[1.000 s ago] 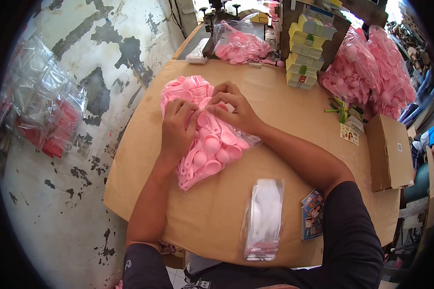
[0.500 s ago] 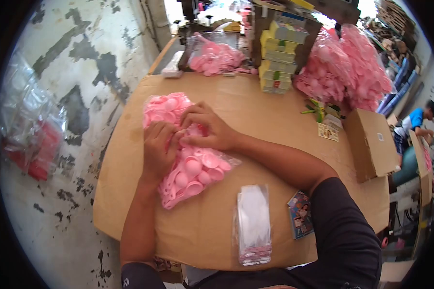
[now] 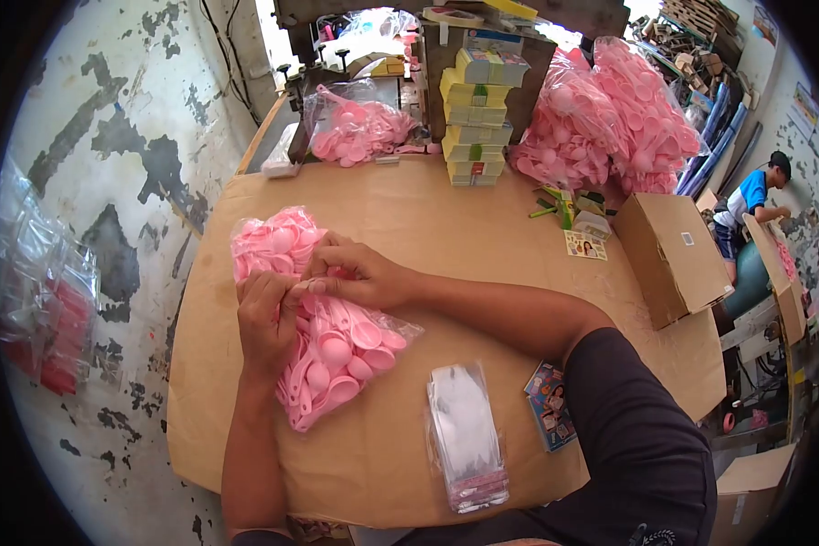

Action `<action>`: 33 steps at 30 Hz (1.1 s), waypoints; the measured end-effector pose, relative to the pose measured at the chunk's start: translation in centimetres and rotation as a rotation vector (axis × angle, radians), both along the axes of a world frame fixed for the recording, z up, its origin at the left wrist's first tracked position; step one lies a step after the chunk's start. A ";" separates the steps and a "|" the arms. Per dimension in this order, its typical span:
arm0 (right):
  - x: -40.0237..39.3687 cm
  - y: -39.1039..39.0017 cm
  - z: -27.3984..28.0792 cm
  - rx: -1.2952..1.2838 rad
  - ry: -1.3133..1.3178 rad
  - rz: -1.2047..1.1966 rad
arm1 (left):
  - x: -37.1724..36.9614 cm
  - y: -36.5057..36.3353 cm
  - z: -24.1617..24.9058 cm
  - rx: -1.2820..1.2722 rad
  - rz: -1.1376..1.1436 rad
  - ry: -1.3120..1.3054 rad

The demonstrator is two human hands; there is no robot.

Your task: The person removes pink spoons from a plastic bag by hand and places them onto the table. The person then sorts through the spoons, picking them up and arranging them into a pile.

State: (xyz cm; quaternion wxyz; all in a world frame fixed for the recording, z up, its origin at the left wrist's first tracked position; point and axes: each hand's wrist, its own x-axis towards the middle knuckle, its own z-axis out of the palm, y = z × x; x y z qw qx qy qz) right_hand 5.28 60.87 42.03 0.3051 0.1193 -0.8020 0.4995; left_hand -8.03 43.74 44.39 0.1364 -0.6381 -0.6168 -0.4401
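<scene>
A clear plastic bag full of pink plastic spoons (image 3: 328,350) lies on the cardboard-covered table (image 3: 446,218). My left hand (image 3: 266,323) and my right hand (image 3: 350,273) rest on top of it, fingertips meeting and pinching the bag's film near its middle. The spoons spread out from under both hands, toward the far left and the near right. A stack of small empty clear bags (image 3: 465,435) lies near the table's front edge, right of my left forearm.
Printed cards (image 3: 548,406) lie beside the empty bags. A cardboard box (image 3: 672,255) sits at right. Yellow-green packets (image 3: 475,118) are stacked at the back, with big bags of pink spoons (image 3: 601,118) and a smaller one (image 3: 355,127). Another person (image 3: 746,205) sits far right.
The view has tilted and shifted, so the table sits lower and left in frame. Both hands stay on the spoon bag, still pinching its film; the person at right has come into view.
</scene>
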 end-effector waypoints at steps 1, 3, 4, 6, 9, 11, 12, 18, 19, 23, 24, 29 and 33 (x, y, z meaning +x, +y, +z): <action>-0.1 0.1 0.1 -0.007 -0.018 0.024 | 0.2 0.1 0.2 0.022 0.006 0.022; -0.1 0.3 0.4 0.019 -0.048 0.033 | 0.3 0.1 0.2 0.052 0.012 0.044; -0.1 0.4 0.6 0.037 -0.080 0.046 | 0.3 0.1 0.2 0.044 0.012 0.034; -0.6 0.4 0.5 0.055 -0.025 0.050 | 0.3 0.2 0.1 0.034 0.012 0.024; -0.9 0.5 0.2 0.046 0.026 0.073 | 0.2 0.3 0.0 0.026 0.002 0.001; -1.1 0.5 0.1 0.023 0.022 0.096 | 0.2 0.2 -0.1 0.015 0.000 -0.037; -1.2 0.6 0.1 -0.004 0.011 0.114 | 0.2 0.3 -0.2 0.009 0.008 -0.037; -0.5 0.3 0.5 -0.179 -0.104 0.212 | 0.4 0.1 -0.3 -0.006 -0.046 -0.193; -0.5 0.2 0.6 -0.236 -0.148 0.242 | 0.5 0.0 -0.2 -0.081 -0.054 -0.285; -0.8 -0.2 0.9 -0.527 -0.122 0.458 | 1.4 0.0 0.9 -0.188 -0.090 -0.432; -0.5 -0.3 1.3 -0.570 -0.118 0.462 | 1.6 0.1 1.1 -0.195 -0.077 -0.437; -0.3 0.0 1.9 -0.571 -0.205 0.397 | 1.0 0.1 1.0 -0.182 -0.205 -0.436; -0.7 0.3 1.4 -0.432 -0.188 0.420 | 1.2 -0.1 0.8 -0.245 -0.278 -0.641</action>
